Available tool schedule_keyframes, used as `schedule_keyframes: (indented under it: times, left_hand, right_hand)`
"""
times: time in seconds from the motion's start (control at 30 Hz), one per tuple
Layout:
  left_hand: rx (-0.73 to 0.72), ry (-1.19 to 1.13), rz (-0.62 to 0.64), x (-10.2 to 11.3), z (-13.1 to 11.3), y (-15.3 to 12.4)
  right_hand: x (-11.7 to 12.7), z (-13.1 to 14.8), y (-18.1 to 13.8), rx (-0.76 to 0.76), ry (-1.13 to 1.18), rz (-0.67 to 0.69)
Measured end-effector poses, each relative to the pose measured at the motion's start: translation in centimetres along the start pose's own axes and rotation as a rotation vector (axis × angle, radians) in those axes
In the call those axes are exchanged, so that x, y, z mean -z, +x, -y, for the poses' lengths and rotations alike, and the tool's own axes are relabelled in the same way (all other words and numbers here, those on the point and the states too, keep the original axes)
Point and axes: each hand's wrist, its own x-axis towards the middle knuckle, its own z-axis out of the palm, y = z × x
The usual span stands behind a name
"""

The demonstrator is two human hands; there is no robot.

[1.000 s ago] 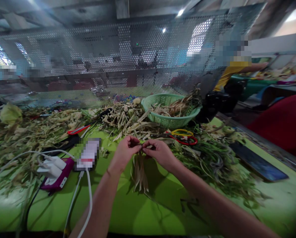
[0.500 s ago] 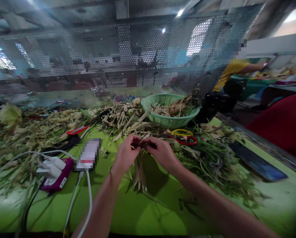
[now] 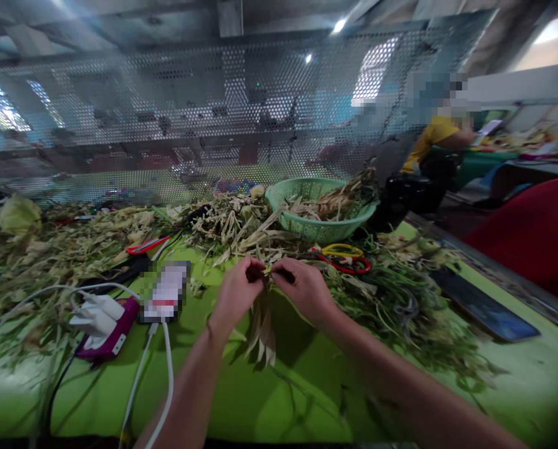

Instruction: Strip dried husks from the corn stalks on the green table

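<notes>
A small bundle of dried leaf strips (image 3: 261, 325) hangs above the green table (image 3: 241, 399), its top pinched between both hands. My left hand (image 3: 236, 291) is closed on the bundle's top from the left. Facing it, my right hand (image 3: 303, 288) is closed on the same spot, fingertips touching the left ones. The loose ends of the strips fan out downward over the table. What the fingertips pinch besides the strips is too small to tell.
A green basket (image 3: 316, 227) of dried leaves stands behind the hands, with yellow and red scissors (image 3: 344, 257) before it. Leaf piles (image 3: 63, 243) cover the back and left. A phone (image 3: 166, 290), chargers (image 3: 98, 315) and cables lie left; a dark phone (image 3: 487, 305) right. A person in yellow (image 3: 435, 137) works beyond.
Both hands have shifted slightly and lifted the bundle a little, fingers reworking its top. The person in yellow at the back right has drawn an arm in.
</notes>
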Motion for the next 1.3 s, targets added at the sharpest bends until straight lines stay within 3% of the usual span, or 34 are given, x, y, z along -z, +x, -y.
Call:
schedule_keyframes:
  times: [0.5,0.6,0.73,0.83,1.3]
  left_hand:
    - [0.02,0.078,0.012,-0.2,0.5,0.1]
    - [0.068,-0.092,0.037,-0.3,0.5,0.2]
    - [0.245,-0.423,0.085,-0.3,-0.1,0.2]
    - [0.319,-0.529,0.086,-0.1,-0.6,0.1]
    - [0.154,-0.336,0.058,-0.2,0.3,0.4]
  right_hand:
    - [-0.1,0.3,-0.1,0.035,-0.031,0.01]
    - [-0.2,0.3,-0.1,0.028,-0.048,-0.001]
    - [-0.1,0.1,-0.1,0.027,-0.041,-0.008]
    - [0.0,0.1,-0.1,0.018,-0.028,-0.01]
    - [0.1,0.2,-0.1,0.035,-0.011,-0.003]
